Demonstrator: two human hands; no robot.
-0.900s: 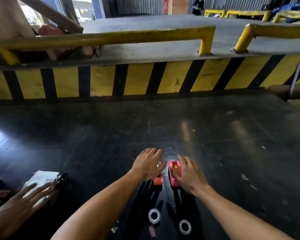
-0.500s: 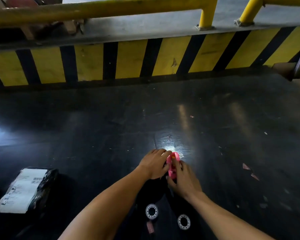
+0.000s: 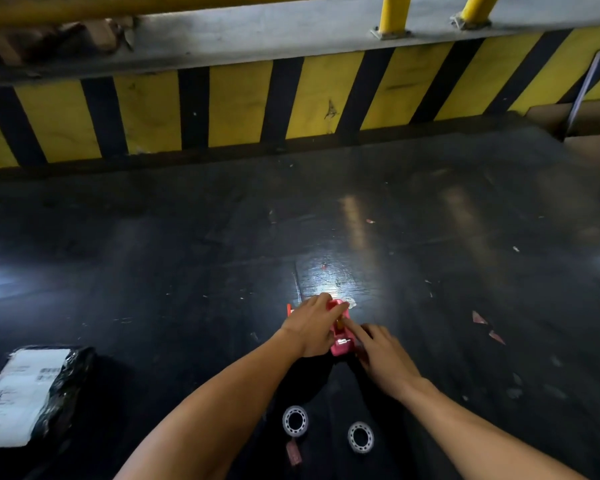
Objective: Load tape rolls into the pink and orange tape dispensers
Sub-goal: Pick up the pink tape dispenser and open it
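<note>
The pink tape dispenser sits on the dark floor between my two hands. My left hand grips its left side and top, fingers curled over it. My right hand touches its right side, the index finger stretched along the top. A sliver of the orange dispenser shows behind my left hand, mostly hidden. Two clear tape rolls lie flat nearer to me: one on the left, one on the right, between my forearms.
A black-wrapped parcel with a white label lies at the lower left. A yellow-and-black striped kerb runs across the far side. Small scraps litter the floor at right; a pink scrap lies by the left roll.
Both hands have closed in on the pink dispenser and shifted it. The orange dispenser is now mostly hidden behind my left hand. The view tilted down; another person's hand at the left is gone.
</note>
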